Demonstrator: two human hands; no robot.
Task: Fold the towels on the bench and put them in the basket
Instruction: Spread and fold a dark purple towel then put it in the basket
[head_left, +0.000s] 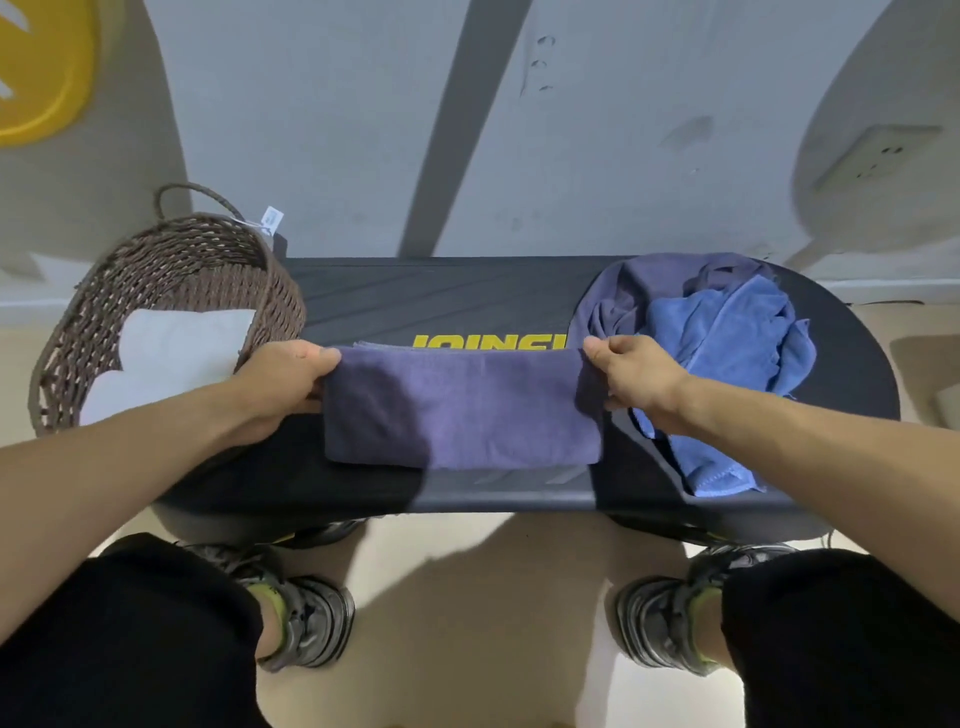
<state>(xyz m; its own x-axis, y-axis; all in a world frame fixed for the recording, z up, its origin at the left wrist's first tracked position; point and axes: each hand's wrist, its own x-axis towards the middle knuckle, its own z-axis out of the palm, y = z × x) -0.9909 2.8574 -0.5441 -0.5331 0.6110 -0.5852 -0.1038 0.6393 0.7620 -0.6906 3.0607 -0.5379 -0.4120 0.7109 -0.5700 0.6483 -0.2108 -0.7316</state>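
Kneeling in black trousers (130, 634) at 6 o'clock; left hand (283, 382) and right hand (631, 376) pinching folded purple towel (462, 410) ends, lying mid-bench (441, 296); basket (171, 270) at 9 o'clock.

Both arms reach forward, left hand (283, 376) and right hand (631, 375) each pinching shut.

Bare forearms, black shorts (119, 634), grey sneakers (311, 618) with yellow-green socks (272, 603).

Bench logo (488, 341) half under purple towel (462, 410), unreadable.
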